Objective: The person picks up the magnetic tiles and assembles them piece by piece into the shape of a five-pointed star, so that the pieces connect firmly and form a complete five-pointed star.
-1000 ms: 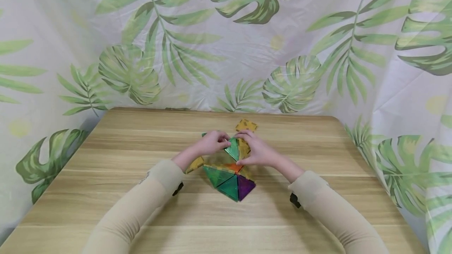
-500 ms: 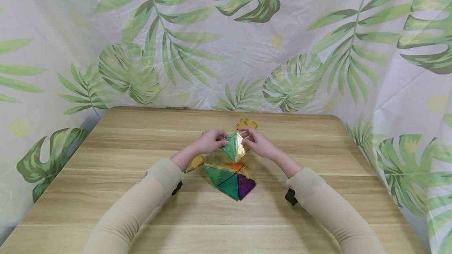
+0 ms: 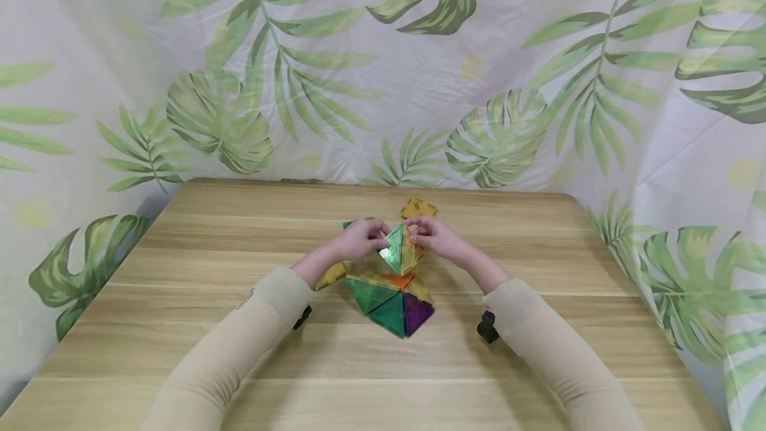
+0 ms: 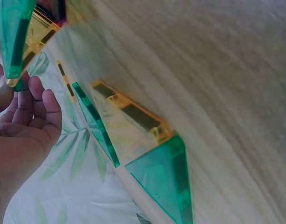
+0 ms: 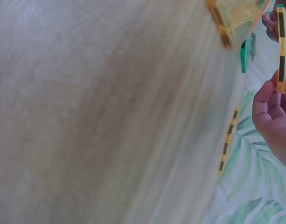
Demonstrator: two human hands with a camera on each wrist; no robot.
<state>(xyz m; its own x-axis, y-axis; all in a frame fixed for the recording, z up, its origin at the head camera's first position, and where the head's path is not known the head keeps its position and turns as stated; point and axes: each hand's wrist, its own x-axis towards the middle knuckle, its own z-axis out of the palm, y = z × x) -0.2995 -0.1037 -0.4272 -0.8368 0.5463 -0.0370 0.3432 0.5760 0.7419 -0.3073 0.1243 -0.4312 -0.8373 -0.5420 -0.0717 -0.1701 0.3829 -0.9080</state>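
Both hands hold a pair of triangular magnetic tiles, one green (image 3: 391, 249) and one yellow (image 3: 409, 253), meeting along an edge above the table. My left hand (image 3: 358, 239) pinches the green tile's outer corner between thumb and fingers. On the other side, my right hand (image 3: 441, 242) pinches the yellow tile; the right wrist view shows that tile edge-on (image 5: 282, 56) at the fingertips. Just nearer on the table stands a raised shape of joined tiles, with green (image 3: 371, 296), purple (image 3: 417, 315), orange (image 3: 399, 281) and yellow faces.
A loose yellow tile (image 3: 330, 276) lies left of the joined shape, beside the left wrist. Behind the left hand a green tile (image 3: 357, 222) partly shows. Farther back lies a yellow square tile (image 3: 419, 207). A leaf-printed cloth (image 3: 323, 85) hangs behind the wooden table (image 3: 538, 364).
My right hand has drawn its fingers in from a wide spread, thumb near the orange tile, to a pinch higher on the yellow tile. The held pair has tilted and now meets at a ridge.
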